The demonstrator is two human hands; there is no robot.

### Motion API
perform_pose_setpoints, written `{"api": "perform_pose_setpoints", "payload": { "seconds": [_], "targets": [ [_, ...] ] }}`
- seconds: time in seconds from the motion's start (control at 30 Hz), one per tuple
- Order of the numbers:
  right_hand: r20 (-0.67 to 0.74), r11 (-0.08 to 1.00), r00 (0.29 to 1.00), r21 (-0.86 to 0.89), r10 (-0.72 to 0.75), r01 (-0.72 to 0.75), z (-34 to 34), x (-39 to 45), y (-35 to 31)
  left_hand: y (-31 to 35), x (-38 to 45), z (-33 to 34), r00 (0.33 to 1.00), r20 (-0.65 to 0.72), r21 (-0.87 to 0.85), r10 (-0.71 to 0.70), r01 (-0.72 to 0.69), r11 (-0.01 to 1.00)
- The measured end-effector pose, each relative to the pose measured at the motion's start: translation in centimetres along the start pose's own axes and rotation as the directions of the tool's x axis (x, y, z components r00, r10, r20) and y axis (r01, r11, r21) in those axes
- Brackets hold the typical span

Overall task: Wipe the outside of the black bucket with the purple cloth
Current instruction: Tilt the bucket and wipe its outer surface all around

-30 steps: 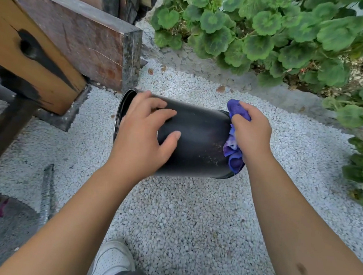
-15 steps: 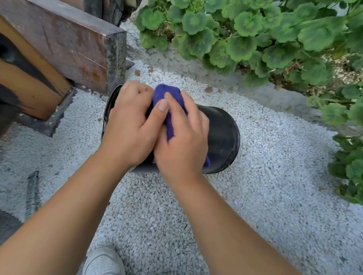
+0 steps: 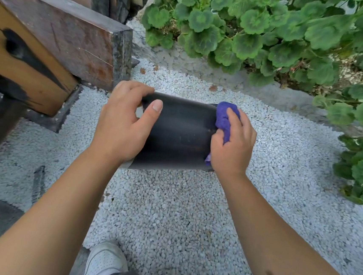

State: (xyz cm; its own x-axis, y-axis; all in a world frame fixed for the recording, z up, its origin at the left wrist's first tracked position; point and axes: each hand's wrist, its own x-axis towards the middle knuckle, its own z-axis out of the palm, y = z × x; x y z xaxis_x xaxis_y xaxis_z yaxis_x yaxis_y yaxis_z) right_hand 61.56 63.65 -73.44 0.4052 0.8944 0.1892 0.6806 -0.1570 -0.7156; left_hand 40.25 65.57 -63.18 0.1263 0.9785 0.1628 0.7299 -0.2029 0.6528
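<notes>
The right hand [image 3: 233,142] is now pressing the purple cloth [image 3: 224,117] against the far-right end of the black bucket [image 3: 181,133], whereas half a second ago it was bunched up next to the left hand near the open rim; the cloth is sweeping back and forth along the bucket's length, so the wiping is probably in mid-stroke rather than finished. The left hand [image 3: 122,122] is clamping the bucket at its rim end, fingers curled over the top and thumb pressed on the side, steadying it; the right hand is closing its fingers around the crumpled cloth. The bucket is lying on its side, held just over the white gravel [image 3: 168,213], between both hands, in front of the wooden beam [image 3: 28,60]; its curved wall is looking smooth and dark, with a few pale specks near the cloth end.
</notes>
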Motion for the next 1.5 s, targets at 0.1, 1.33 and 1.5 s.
{"api": "perform_pose_setpoints", "payload": {
  "seconds": [0.1, 1.33, 1.5],
  "targets": [
    [0.001, 0.999, 0.999, 0.029, 0.033, -0.033, 0.0, 0.1, 0.3, -0.1, -0.2, 0.3, 0.998, -0.058, -0.035, -0.009, 0.007, 0.999],
    [0.106, 0.907, 0.917, 0.228, -0.386, 0.355, 0.4, -2.7, -11.4, -1.0, -1.0, -0.1, 0.985, 0.091, -0.214, -0.148, 0.164, 0.963],
    [0.201, 0.996, 0.978, 0.072, -0.062, 0.048, -1.0, 0.6, -5.5, -1.8, -1.7, -0.4, 0.979, 0.051, -0.068, -0.195, 0.199, 0.978]
  ]
}}
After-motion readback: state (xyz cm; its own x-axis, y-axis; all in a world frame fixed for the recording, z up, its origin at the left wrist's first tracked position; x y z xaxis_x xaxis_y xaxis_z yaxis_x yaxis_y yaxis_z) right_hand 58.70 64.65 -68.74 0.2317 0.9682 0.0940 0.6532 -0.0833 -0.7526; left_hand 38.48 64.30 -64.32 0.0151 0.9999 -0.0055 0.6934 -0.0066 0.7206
